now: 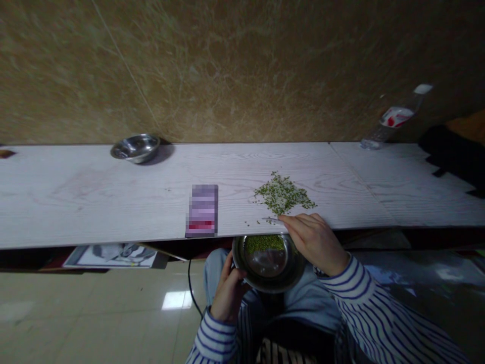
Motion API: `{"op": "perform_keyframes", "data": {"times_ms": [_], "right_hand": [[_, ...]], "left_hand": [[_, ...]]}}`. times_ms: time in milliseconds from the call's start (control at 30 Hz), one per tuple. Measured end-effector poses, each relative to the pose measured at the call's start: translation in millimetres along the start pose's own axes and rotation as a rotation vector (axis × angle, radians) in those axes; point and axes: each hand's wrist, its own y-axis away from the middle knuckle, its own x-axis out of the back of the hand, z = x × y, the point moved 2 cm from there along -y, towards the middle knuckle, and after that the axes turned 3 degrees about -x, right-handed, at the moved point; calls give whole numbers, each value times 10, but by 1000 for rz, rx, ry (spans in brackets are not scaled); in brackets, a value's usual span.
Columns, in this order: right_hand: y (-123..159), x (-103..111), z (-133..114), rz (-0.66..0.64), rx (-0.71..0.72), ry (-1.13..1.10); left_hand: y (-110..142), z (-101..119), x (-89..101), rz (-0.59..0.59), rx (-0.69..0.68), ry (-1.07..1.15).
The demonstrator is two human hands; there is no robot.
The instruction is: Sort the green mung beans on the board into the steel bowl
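Note:
My left hand (230,288) grips the rim of a metal bowl (271,284) just below the table's front edge, above my lap. Small green beans (263,243) lie along the bowl's far side. My right hand (318,242), over the bowl's right rim, pinches a thin, pale, flat piece (272,221) whose kind I cannot make out. That piece rests at the table edge, near a few loose beans. Just beyond it, more green beans (282,194) are spread on the white tabletop in a loose patch.
A phone (202,210) lies left of the beans at the table's (76,202) front edge. Another metal bowl (136,148) stands by the wall. At the back right are a plastic bottle (394,119) and dark cloth (454,151). An open drawer (155,259) is below left.

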Motion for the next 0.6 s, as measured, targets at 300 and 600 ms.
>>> {"op": "perform_keyframes", "data": {"times_ms": [300,600], "right_hand": [[34,-19,37,16,-26,-10],[40,-10,-14,15,-2,-23]], "left_hand": [[-1,-1,15,-10,1,5],[-1,-1,1,-12,-7,25]]}}
